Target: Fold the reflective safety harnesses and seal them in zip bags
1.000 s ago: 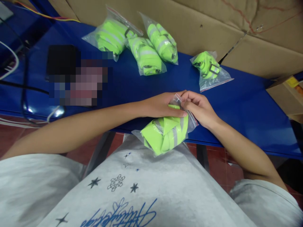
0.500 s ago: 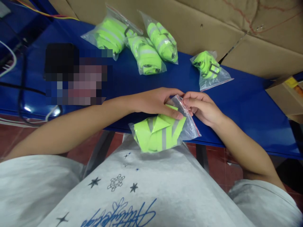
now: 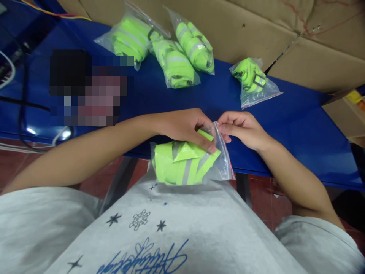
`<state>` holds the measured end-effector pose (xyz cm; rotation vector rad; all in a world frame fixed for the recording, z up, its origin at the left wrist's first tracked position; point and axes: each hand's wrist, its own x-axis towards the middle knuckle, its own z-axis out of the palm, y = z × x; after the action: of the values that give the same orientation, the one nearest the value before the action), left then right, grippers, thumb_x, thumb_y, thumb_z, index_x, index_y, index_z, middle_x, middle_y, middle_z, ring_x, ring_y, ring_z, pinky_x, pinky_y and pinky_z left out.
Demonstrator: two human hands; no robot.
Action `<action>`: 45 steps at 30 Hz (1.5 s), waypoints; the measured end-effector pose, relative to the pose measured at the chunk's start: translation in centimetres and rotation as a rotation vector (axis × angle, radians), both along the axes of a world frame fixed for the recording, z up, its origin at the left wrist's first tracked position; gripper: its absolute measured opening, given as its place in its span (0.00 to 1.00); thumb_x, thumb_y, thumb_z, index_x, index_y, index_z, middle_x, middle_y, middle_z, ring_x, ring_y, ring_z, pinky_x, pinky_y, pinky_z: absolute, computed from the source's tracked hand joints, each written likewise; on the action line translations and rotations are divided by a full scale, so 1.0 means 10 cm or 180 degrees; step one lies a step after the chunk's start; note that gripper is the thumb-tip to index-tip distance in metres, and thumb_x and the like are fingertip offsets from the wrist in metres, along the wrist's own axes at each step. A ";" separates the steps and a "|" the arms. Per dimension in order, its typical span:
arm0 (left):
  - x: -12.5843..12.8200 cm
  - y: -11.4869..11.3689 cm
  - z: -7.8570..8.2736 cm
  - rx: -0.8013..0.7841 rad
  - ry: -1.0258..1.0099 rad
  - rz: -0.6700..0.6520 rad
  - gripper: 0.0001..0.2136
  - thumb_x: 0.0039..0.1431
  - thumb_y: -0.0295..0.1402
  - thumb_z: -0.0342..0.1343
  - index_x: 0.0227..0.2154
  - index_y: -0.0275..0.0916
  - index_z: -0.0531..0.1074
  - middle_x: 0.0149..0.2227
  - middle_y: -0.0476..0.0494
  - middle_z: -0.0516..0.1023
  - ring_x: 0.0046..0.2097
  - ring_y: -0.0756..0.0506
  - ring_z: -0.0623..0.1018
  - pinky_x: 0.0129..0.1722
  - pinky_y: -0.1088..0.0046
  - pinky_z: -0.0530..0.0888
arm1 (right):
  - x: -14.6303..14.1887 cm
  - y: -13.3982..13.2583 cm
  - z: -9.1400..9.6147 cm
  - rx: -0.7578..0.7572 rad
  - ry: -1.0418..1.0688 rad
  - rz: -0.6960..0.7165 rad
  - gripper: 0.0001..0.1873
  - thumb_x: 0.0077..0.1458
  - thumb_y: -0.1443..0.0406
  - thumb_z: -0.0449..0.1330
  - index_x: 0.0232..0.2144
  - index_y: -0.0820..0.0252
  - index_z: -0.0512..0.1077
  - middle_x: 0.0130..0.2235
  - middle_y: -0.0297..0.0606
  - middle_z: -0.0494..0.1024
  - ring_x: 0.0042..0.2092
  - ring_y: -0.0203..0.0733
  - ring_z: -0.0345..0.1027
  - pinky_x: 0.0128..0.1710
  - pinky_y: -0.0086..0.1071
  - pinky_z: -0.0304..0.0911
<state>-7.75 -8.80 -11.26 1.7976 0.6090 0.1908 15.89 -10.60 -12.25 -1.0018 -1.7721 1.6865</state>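
Note:
A clear zip bag (image 3: 223,163) with a red-edged seal lies at the table's front edge, close to my shirt. Inside it is a folded neon-yellow reflective strap (image 3: 171,167) with grey stripes. My left hand (image 3: 191,127) grips the bag from above, its thumb pressed over the yellow fabric and its fingers partly hidden behind. At the far end of the seal, my right hand (image 3: 241,127) pinches the corner of the bag between thumb and fingers.
Several bagged neon-yellow bundles (image 3: 176,68) lie along the back of the blue table (image 3: 159,101), one of them apart at the right (image 3: 251,80). Cardboard (image 3: 228,34) stands behind. Black cables (image 3: 24,102) and a blurred-out patch (image 3: 99,95) are at the left.
The bag in my hands has shifted slightly left and turned, so its seal edge hangs steeper. My right hand remains at the upper seal corner, while my left thumb has moved slightly left and down.

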 end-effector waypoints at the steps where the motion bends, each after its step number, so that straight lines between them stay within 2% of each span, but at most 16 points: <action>1: -0.01 0.00 0.01 -0.0051 -0.0012 -0.0035 0.16 0.51 0.46 0.70 0.40 0.44 0.85 0.34 0.50 0.84 0.35 0.49 0.79 0.33 0.78 0.66 | -0.01 -0.01 0.00 0.0016 0.0034 0.0063 0.18 0.58 0.52 0.69 0.34 0.62 0.75 0.24 0.31 0.73 0.25 0.30 0.66 0.25 0.24 0.62; 5: -0.02 -0.01 0.05 -0.0193 -0.0045 -0.0165 0.14 0.50 0.44 0.71 0.38 0.44 0.85 0.36 0.49 0.85 0.37 0.47 0.80 0.35 0.77 0.69 | -0.05 -0.02 -0.01 0.0203 0.0144 0.0207 0.20 0.63 0.49 0.64 0.31 0.61 0.72 0.24 0.30 0.70 0.26 0.30 0.65 0.27 0.25 0.61; 8: -0.03 0.01 0.04 -0.0203 -0.0047 -0.0223 0.14 0.51 0.43 0.71 0.38 0.43 0.85 0.36 0.48 0.85 0.36 0.47 0.81 0.34 0.77 0.69 | -0.02 -0.01 -0.02 0.0558 -0.0083 0.0359 0.22 0.67 0.47 0.59 0.34 0.60 0.72 0.26 0.31 0.72 0.28 0.31 0.66 0.29 0.26 0.61; 9: -0.03 0.03 0.03 -0.0196 -0.0029 -0.0229 0.14 0.51 0.44 0.71 0.38 0.43 0.85 0.35 0.48 0.85 0.36 0.47 0.80 0.34 0.76 0.68 | -0.01 -0.01 -0.02 0.0833 -0.0265 0.0394 0.21 0.68 0.48 0.57 0.35 0.59 0.72 0.28 0.33 0.73 0.29 0.32 0.67 0.30 0.27 0.62; 11: -0.04 0.07 -0.01 -0.0142 0.0042 -0.0178 0.14 0.51 0.45 0.70 0.37 0.42 0.85 0.34 0.48 0.84 0.34 0.48 0.80 0.33 0.77 0.67 | 0.02 -0.02 -0.02 0.1710 -0.0774 0.0275 0.18 0.69 0.51 0.57 0.37 0.58 0.74 0.32 0.36 0.77 0.33 0.35 0.69 0.37 0.31 0.64; 13: -0.05 0.10 -0.06 -0.0016 0.0136 -0.0060 0.16 0.52 0.48 0.69 0.36 0.41 0.85 0.32 0.49 0.83 0.33 0.48 0.78 0.31 0.77 0.66 | 0.03 -0.05 0.00 0.2688 -0.1218 -0.0080 0.13 0.68 0.55 0.58 0.38 0.57 0.76 0.36 0.39 0.79 0.38 0.40 0.71 0.44 0.37 0.63; 15: -0.04 0.11 -0.08 0.0154 0.0186 0.0027 0.17 0.53 0.50 0.68 0.35 0.41 0.84 0.31 0.49 0.82 0.33 0.48 0.77 0.31 0.76 0.65 | 0.03 -0.08 0.03 0.3144 -0.1282 -0.0465 0.10 0.67 0.58 0.60 0.39 0.56 0.77 0.38 0.40 0.80 0.39 0.42 0.71 0.45 0.39 0.63; 17: -0.03 0.10 -0.07 0.0311 0.0198 0.0066 0.17 0.53 0.50 0.67 0.34 0.40 0.83 0.30 0.50 0.80 0.33 0.48 0.76 0.31 0.76 0.64 | 0.03 -0.11 0.06 0.3013 -0.1078 -0.0508 0.08 0.67 0.60 0.60 0.38 0.56 0.78 0.36 0.39 0.79 0.35 0.39 0.69 0.40 0.37 0.63; 21: 0.00 0.05 -0.03 0.0565 0.0321 0.0226 0.19 0.53 0.51 0.66 0.27 0.37 0.79 0.25 0.50 0.74 0.29 0.50 0.70 0.29 0.74 0.59 | -0.01 -0.09 0.02 0.2278 -0.0869 -0.0206 0.09 0.63 0.59 0.65 0.35 0.57 0.78 0.28 0.33 0.75 0.29 0.32 0.64 0.30 0.30 0.58; 25: 0.03 0.03 -0.02 0.0716 0.0427 0.0261 0.20 0.54 0.51 0.65 0.23 0.37 0.75 0.22 0.51 0.69 0.27 0.51 0.65 0.29 0.72 0.55 | -0.05 -0.05 -0.08 0.1424 -0.0698 -0.0179 0.13 0.57 0.55 0.69 0.36 0.59 0.78 0.27 0.30 0.73 0.27 0.30 0.62 0.27 0.28 0.57; 27: 0.04 0.03 -0.01 0.0739 0.0448 0.0246 0.21 0.54 0.52 0.64 0.22 0.37 0.75 0.22 0.51 0.68 0.27 0.51 0.65 0.29 0.71 0.54 | -0.07 -0.06 -0.09 0.1213 -0.0637 -0.0282 0.14 0.55 0.56 0.70 0.35 0.60 0.77 0.26 0.30 0.73 0.26 0.30 0.62 0.27 0.28 0.57; 33: 0.05 0.02 0.00 0.0732 0.0477 0.0286 0.20 0.53 0.51 0.65 0.22 0.37 0.75 0.21 0.51 0.68 0.26 0.51 0.64 0.29 0.71 0.54 | -0.09 -0.16 -0.02 0.1170 -0.0698 -0.0617 0.15 0.53 0.56 0.71 0.28 0.61 0.75 0.25 0.32 0.75 0.26 0.30 0.62 0.25 0.27 0.55; 36: 0.04 0.01 0.00 0.0759 0.0485 0.0327 0.20 0.53 0.51 0.64 0.21 0.38 0.73 0.21 0.51 0.67 0.26 0.51 0.63 0.29 0.71 0.53 | -0.09 -0.18 0.00 0.1414 -0.0945 -0.0686 0.17 0.55 0.56 0.70 0.25 0.61 0.73 0.25 0.33 0.76 0.26 0.30 0.62 0.24 0.27 0.55; 39: 0.04 0.02 -0.01 0.0756 0.0484 0.0288 0.20 0.53 0.51 0.64 0.22 0.38 0.74 0.21 0.51 0.68 0.26 0.50 0.63 0.29 0.71 0.53 | -0.08 -0.16 0.01 0.1681 -0.1110 -0.0544 0.16 0.57 0.57 0.69 0.25 0.61 0.72 0.25 0.32 0.75 0.25 0.30 0.61 0.24 0.27 0.55; 42: 0.05 0.01 -0.01 0.0740 0.0454 0.0290 0.20 0.52 0.51 0.65 0.22 0.38 0.74 0.22 0.50 0.68 0.26 0.51 0.63 0.29 0.70 0.53 | -0.07 -0.15 -0.01 0.1621 -0.1044 -0.0328 0.13 0.57 0.59 0.68 0.27 0.60 0.72 0.25 0.31 0.73 0.25 0.29 0.61 0.25 0.26 0.57; 45: 0.05 0.02 -0.01 0.0744 0.0471 0.0304 0.20 0.52 0.51 0.65 0.21 0.38 0.73 0.21 0.50 0.68 0.26 0.51 0.63 0.29 0.70 0.53 | -0.07 -0.14 -0.04 0.1430 -0.0934 -0.0340 0.12 0.56 0.60 0.68 0.28 0.60 0.71 0.26 0.31 0.72 0.26 0.29 0.61 0.25 0.26 0.57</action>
<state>-7.21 -8.65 -11.41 2.0221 0.8057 0.2015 15.18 -11.99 -12.60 -1.1468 -2.1132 1.0441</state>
